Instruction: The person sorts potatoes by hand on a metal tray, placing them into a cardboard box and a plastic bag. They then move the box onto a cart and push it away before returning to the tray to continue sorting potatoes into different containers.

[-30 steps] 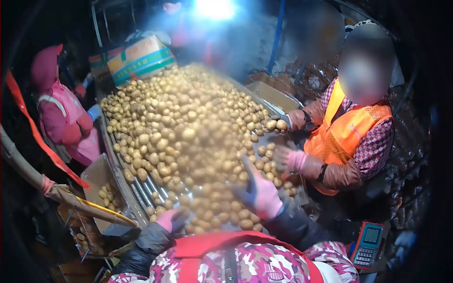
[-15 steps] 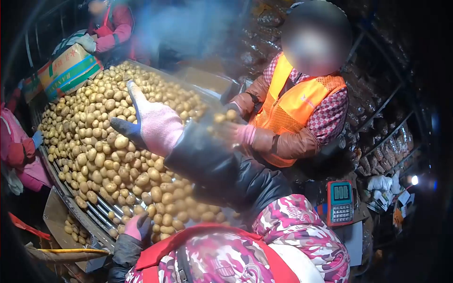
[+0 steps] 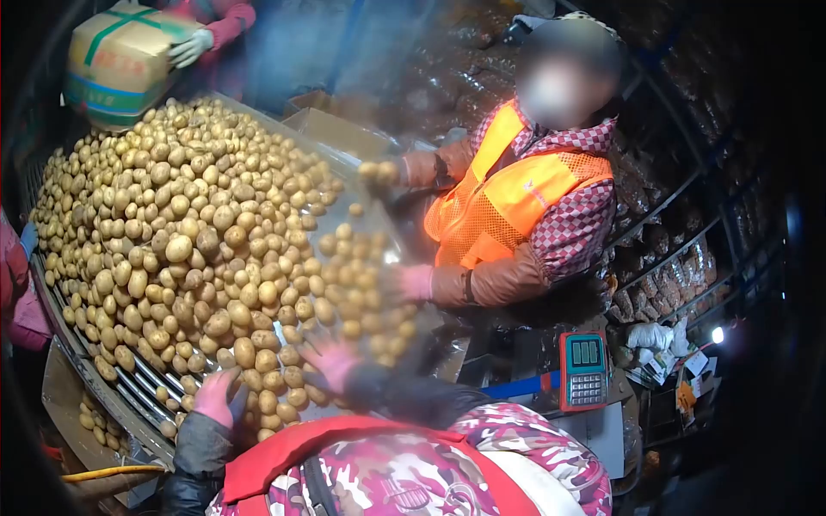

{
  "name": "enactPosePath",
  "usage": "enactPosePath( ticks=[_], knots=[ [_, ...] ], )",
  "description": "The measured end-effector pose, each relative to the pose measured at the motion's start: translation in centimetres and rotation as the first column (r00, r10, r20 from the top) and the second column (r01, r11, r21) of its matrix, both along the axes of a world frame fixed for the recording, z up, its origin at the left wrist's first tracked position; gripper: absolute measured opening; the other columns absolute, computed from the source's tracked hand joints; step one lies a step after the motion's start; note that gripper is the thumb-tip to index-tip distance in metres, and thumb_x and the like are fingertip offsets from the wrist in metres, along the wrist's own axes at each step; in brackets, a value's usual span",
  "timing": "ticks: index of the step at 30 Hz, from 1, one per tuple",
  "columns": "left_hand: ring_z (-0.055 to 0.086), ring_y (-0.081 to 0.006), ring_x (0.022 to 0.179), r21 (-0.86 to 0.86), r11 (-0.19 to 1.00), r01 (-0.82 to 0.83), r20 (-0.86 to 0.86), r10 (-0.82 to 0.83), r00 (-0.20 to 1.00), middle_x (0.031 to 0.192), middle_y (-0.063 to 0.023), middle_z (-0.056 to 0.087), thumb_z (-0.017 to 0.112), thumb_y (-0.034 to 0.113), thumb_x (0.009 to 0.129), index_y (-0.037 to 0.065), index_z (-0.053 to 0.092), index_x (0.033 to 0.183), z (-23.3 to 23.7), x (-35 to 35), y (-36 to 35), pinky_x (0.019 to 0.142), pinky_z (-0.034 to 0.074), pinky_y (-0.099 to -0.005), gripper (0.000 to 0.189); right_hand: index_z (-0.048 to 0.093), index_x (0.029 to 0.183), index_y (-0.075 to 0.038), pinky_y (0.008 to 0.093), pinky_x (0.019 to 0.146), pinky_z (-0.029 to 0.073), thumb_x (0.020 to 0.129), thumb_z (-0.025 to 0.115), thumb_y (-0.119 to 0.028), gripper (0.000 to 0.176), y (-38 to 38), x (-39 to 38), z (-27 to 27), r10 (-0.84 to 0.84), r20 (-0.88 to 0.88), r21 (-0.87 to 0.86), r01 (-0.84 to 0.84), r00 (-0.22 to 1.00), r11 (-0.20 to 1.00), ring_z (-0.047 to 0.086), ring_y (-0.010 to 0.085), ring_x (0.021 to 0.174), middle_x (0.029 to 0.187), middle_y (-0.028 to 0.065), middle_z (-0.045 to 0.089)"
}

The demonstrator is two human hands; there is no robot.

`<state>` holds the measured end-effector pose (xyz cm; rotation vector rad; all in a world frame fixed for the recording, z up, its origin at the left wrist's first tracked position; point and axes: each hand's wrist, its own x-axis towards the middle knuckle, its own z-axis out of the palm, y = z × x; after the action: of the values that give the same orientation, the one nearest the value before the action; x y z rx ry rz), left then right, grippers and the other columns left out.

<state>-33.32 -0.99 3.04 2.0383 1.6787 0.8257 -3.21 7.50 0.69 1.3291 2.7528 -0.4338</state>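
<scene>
A large heap of potatoes [image 3: 179, 248] covers the slatted metal sorting table [image 3: 142, 397] in front of me. My left hand [image 3: 220, 397], in a pink and dark glove, rests against potatoes at the near edge. Its thumb stands apart, and some fingertips are hard to see. To its right, my right hand [image 3: 331, 359] lies low over the potatoes with spread fingers, slightly blurred by motion. It touches or nearly touches them, and nothing is gripped in it.
Across the table, a person in an orange vest [image 3: 516, 198] has both hands among blurred, moving potatoes [image 3: 357, 275]. At far left, another person's gloved hand holds a taped carton [image 3: 120, 60]. A keypad device with a display [image 3: 585, 371] sits at right. An open box [image 3: 73, 400] stands below the table.
My right hand has come down from its outstretched position over the heap to the near potatoes. The carton is raised and turned. Potatoes near the orange-vested person have shifted toward me.
</scene>
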Motion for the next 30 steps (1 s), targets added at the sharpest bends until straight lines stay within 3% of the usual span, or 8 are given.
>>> enactPosePath(
  ticks=[7,9,10,15,20,25,27,30],
  knots=[
    [0.062,-0.0381,0.114,-0.061,0.993,0.103,-0.140,-0.110,0.984,0.122,-0.0172,0.067,0.075,0.027,0.088,0.009,0.068,0.125,-0.2,1.8,2.8,0.099,0.051,-0.0479,0.042,0.062,0.137,-0.009,0.0299,0.105,0.049,0.090,0.075,-0.014,0.049,6.2,7.5,0.7,-0.432,-0.608,-0.412,0.201,0.666,0.889,0.062,0.0314,0.125,0.134,0.0167,0.065],
    [0.062,-0.0373,0.112,-0.050,0.994,0.102,-0.109,-0.107,0.988,0.120,-0.0161,0.068,0.074,0.027,0.088,0.009,0.068,0.124,-0.7,1.2,2.7,0.097,0.051,-0.0481,0.041,0.061,0.137,-0.010,0.0392,0.113,0.043,0.089,0.072,-0.013,0.049,14.4,15.9,0.9,0.079,-0.005,-0.283,-0.077,0.997,0.956,0.053,0.0265,0.136,0.140,0.0144,0.062],
    [0.063,-0.0375,0.111,-0.030,0.994,0.106,-0.075,-0.108,0.991,0.119,-0.0159,0.068,0.074,0.026,0.088,0.009,0.069,0.124,-0.4,1.2,2.6,0.096,0.052,-0.0476,0.040,0.060,0.137,-0.010,0.0439,0.117,0.039,0.088,0.070,-0.013,0.049,18.4,20.0,1.1,0.381,0.207,-0.278,-0.319,0.901,0.906,0.049,0.0240,0.142,0.143,0.0132,0.060],
    [0.063,-0.0379,0.105,-0.030,0.999,0.014,-0.047,-0.016,0.999,0.113,-0.0159,0.068,0.075,0.025,0.087,0.010,0.070,0.121,-0.7,2.2,2.7,0.093,0.052,-0.0481,0.037,0.056,0.135,-0.008,0.0408,0.116,0.040,0.093,0.065,-0.016,0.044,17.1,18.9,2.6,0.323,0.329,-0.208,-0.266,0.887,0.941,0.049,0.0217,0.138,0.139,0.0123,0.058],
    [0.062,-0.0388,0.106,-0.074,0.997,0.032,-0.098,-0.039,0.994,0.112,-0.0168,0.067,0.074,0.023,0.087,0.012,0.070,0.121,-1.8,2.2,2.9,0.093,0.051,-0.0480,0.036,0.055,0.148,-0.013,0.0409,0.098,0.052,0.100,0.066,-0.026,0.051,17.4,8.2,-0.2,-0.224,-0.439,-0.098,0.202,0.870,0.975,0.068,0.0320,0.111,0.127,0.0137,0.069],
    [0.061,-0.0397,0.104,-0.053,0.997,0.064,-0.019,-0.065,0.998,0.113,-0.0178,0.066,0.073,0.019,0.088,0.009,0.070,0.121,-1.3,2.8,2.5,0.093,0.050,-0.0474,0.035,0.035,0.159,-0.003,0.0394,0.087,0.058,0.095,0.075,-0.034,0.082,15.5,-5.9,26.3,-0.148,-0.883,-0.078,0.171,0.446,0.982,0.070,0.0253,0.101,0.117,0.0205,0.070],
    [0.061,-0.0394,0.104,-0.012,0.998,0.055,-0.008,-0.055,0.998,0.112,-0.0173,0.066,0.073,0.019,0.088,0.008,0.070,0.120,-1.8,2.5,2.7,0.093,0.051,-0.0475,0.034,0.035,0.160,-0.003,0.0382,0.083,0.059,0.095,0.075,-0.031,0.080,16.8,-5.6,23.0,0.179,-0.881,0.316,0.262,0.439,0.912,0.070,0.0234,0.097,0.118,0.0178,0.070],
    [0.061,-0.0389,0.105,-0.010,0.999,0.042,0.054,-0.041,0.998,0.112,-0.0167,0.067,0.073,0.018,0.088,0.009,0.071,0.118,-2.6,2.4,3.1,0.094,0.050,-0.0471,0.032,0.027,0.165,-0.010,0.0487,0.111,0.043,0.097,0.065,-0.048,0.087,15.4,-3.9,8.9,-0.133,-0.567,0.369,0.396,0.813,0.841,0.055,0.0434,0.131,0.152,0.0309,0.048]
  ],
)
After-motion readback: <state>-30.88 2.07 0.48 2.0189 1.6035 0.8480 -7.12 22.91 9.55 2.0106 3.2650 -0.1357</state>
